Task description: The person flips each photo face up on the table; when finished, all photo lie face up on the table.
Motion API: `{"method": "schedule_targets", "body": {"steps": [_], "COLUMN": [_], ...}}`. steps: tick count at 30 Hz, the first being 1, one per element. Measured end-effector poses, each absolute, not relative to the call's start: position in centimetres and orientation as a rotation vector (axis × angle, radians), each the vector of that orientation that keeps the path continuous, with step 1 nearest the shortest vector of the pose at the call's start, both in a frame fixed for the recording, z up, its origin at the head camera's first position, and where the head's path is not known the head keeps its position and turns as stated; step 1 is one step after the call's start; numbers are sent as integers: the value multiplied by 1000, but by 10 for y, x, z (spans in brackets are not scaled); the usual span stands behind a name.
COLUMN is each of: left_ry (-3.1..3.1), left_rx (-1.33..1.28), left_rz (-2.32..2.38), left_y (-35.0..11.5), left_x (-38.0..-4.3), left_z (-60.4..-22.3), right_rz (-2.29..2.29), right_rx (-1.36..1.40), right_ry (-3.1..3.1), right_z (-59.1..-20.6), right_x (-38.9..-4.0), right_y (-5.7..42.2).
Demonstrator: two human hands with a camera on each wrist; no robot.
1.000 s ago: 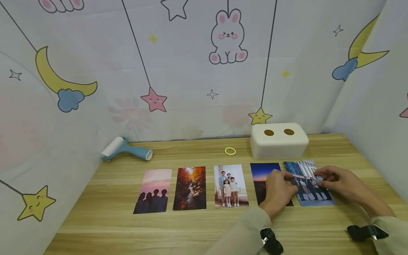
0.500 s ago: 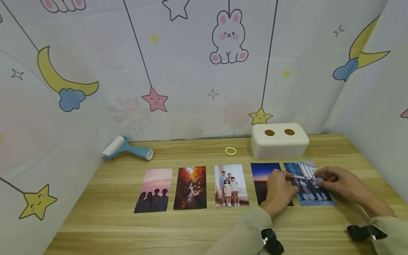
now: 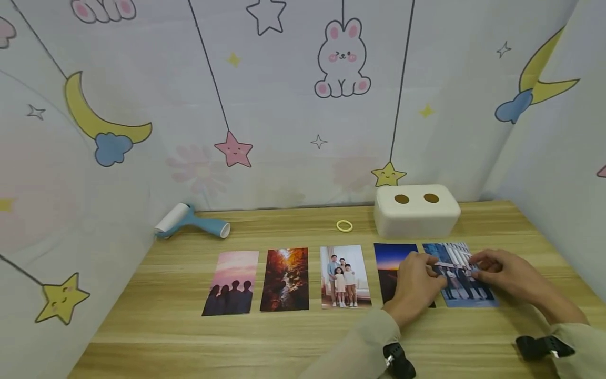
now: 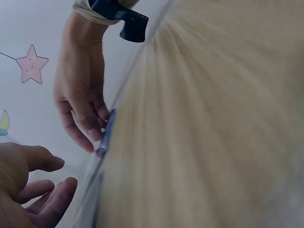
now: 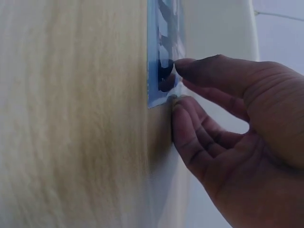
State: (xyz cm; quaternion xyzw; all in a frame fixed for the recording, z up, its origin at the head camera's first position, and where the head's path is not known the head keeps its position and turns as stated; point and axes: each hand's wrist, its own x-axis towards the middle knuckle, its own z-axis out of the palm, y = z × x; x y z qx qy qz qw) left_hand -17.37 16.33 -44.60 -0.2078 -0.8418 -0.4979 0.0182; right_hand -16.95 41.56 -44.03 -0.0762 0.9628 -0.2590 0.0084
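Observation:
Over the left edge of a glossy group photo (image 3: 461, 295) is my left hand (image 3: 416, 287), its thumb and index finger bent with a gap between them. Contact there is hard to make out. My right hand (image 3: 511, 273) pinches at the photo's right side. Its fingertips (image 5: 183, 107) meet at the edge of the blue print (image 5: 154, 76), which lies flat on the table. Partly under my left hand lies a sunset photo (image 3: 395, 258). Further left lie a family photo (image 3: 345, 279), an autumn stream photo (image 3: 285, 281) and a pink-sky silhouette photo (image 3: 232, 284).
A white box (image 3: 416, 218) with two round holes stands behind the right photos. Beside it lies a yellow ring (image 3: 344, 226). A blue-handled roller (image 3: 194, 222) rests at the back left of the wooden table (image 3: 236, 347). A patterned curtain (image 3: 284, 105) closes off the back.
The head view has shifted slightly, moving the scene a little to the right. Both hands stay almost still at the group photo, with only slight finger movement.

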Motion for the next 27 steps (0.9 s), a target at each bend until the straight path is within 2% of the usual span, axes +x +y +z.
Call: {"method": "schedule_targets", "body": {"steps": [8,15,22,27], "left_ry": [-2492,-2527,-2547,-2586], "left_rx": [-780,-732,-628,-593], "left_rz": [-1339,-1215,-1097,-911], "left_y": [117,45,-29,-71], "left_x": [-186,-207,-227,-235], "left_z": [-424,-403,-387,-382], "right_rz": [-793,-768,-825,-772], "right_rx": [-156,-214,-419,-414], "right_ry": [3018,3101,3262,3385], "right_z": [-431,-416,-401,-389], "right_x": [-175,-175,-182,-186], "right_y": [416,420,418,410]}}
